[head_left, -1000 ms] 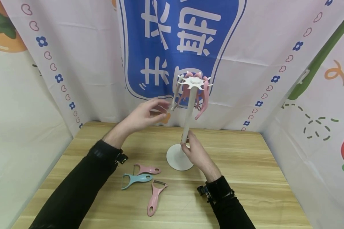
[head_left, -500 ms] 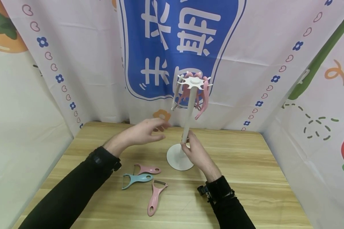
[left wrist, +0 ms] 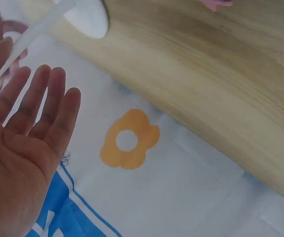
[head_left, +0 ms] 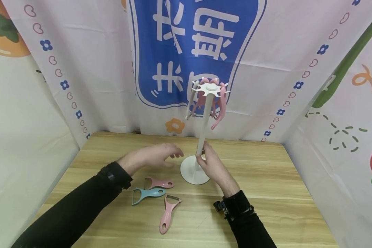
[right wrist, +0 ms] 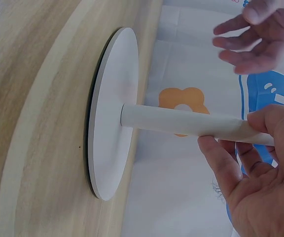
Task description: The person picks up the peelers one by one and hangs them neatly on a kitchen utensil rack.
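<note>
A white stand (head_left: 206, 113) with a round base and a notched top disc is upright on the table. My right hand (head_left: 213, 166) grips its post low down, thumb and fingers round it in the right wrist view. Several peelers, pink (head_left: 222, 105) and whitish (head_left: 190, 100), hang from the top disc. My left hand (head_left: 155, 155) holds nothing, its fingers loosely extended, left of the stand and over the table. Below it lie a pink peeler (head_left: 162, 183), a light blue peeler (head_left: 152, 193) and a second pink peeler (head_left: 166, 215) nearer the front.
The wooden table (head_left: 266, 193) ends at a printed cloth backdrop (head_left: 260, 103) close behind the stand. More cloth walls rise at the left (head_left: 24, 137) and right (head_left: 334, 179).
My left hand has come down from beside the hanging peelers to low over the table, left of the post. The right hand and the stand have stayed in place.
</note>
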`<state>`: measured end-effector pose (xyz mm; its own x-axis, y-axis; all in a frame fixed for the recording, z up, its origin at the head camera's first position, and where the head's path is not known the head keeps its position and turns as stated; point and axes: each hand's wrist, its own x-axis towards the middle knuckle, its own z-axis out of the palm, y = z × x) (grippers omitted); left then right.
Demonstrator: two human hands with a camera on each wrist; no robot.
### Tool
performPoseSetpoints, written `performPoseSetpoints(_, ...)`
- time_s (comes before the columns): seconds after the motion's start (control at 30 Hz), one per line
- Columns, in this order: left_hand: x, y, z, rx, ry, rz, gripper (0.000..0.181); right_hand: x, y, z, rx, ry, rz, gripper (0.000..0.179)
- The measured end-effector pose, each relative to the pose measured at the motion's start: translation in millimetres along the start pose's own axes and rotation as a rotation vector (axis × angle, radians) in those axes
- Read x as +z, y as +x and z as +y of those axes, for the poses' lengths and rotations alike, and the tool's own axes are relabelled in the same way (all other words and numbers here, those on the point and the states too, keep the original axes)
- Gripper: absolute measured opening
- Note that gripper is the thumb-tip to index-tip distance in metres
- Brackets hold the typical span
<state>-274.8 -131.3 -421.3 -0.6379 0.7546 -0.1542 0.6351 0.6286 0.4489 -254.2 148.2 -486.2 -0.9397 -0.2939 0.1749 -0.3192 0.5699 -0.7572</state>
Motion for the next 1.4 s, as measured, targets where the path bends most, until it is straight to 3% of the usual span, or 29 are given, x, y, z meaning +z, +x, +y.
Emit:
performPoseSetpoints(0.17, 9.7, -0.7, 1.8, 0.018, 0.081, -0.032, 0.045, 0.5, 0.6, 0.4, 0.008, -0.002, 0.001, 0.042)
performPoseSetpoints(0.4, 20.9, -2.3, 8.0, -0.061, 0.141, -0.149, 0.047, 1.3, 1.2, 1.8, 0.013, -0.003, 0.008, 0.042)
performPoseSetpoints(0.67, 31.2, -1.5, 11.8, -0.079, 0.243, -0.24, 0.018, 0.3, 0.4, -0.1, 0.005, 0.0, 0.008, 0.039)
performPoseSetpoints(0.87, 37.8, -9.1, 15.6, -0.097, 0.327, -0.233, 0.007, 0.5, -0.3, 1.2, 0.004, 0.002, 0.006, 0.041)
performPoseSetpoints(1.0, 41.1, -11.7, 15.3, -0.103, 0.362, -0.229, 0.017, 0.5, -0.2, 0.0, 0.006, 0.002, 0.005, 0.042)
performPoseSetpoints(1.4, 42.2, -13.1, 7.2, -0.113, 0.354, -0.207, 0.014, 0.8, 0.5, -0.3, 0.004, 0.0, 0.007, 0.042)
